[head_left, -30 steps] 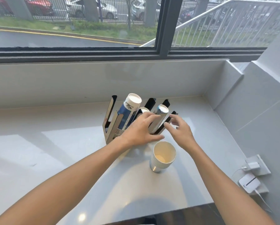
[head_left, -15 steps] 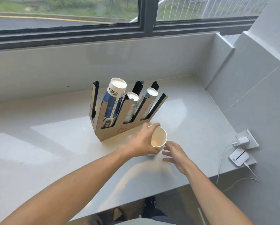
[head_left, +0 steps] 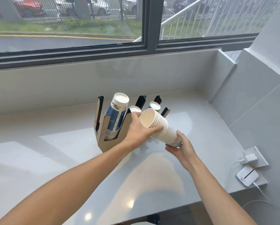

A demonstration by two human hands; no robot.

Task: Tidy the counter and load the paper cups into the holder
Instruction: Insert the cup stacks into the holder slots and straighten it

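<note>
Holding a stack of paper cups [head_left: 158, 125] tilted above the surface [head_left: 152, 172], both hands meet at the centre of the frame. The left hand [head_left: 138, 131] has its grip closed around the upper, open end of the stack, fingers wrapped over the rims, with the cup mouths turned toward the upper left. The right hand [head_left: 180, 147] supports the lower end, its grip cupped under and against the bottom of the stack at the lower right. The stack is clear of the surface and sits just in front of the cup holder [head_left: 106, 135], partly covering the holder's right side. The holder stands upright on the surface, left of centre. Its leftmost visible slot carries a tall stack of blue-printed cups [head_left: 116, 116], leaning back, base uppermost. Two further cup stacks show behind the held stack: a short one [head_left: 135, 109] in the middle and another [head_left: 154, 106] to its right; which slots they occupy cannot be told exactly. At the lower right of the frame, a white charger [head_left: 251, 158] is plugged into a wall socket plate, and a small white device [head_left: 247, 175] lies just below it with a cable attached. A window [head_left: 67, 23] spans the top of the frame.
</note>
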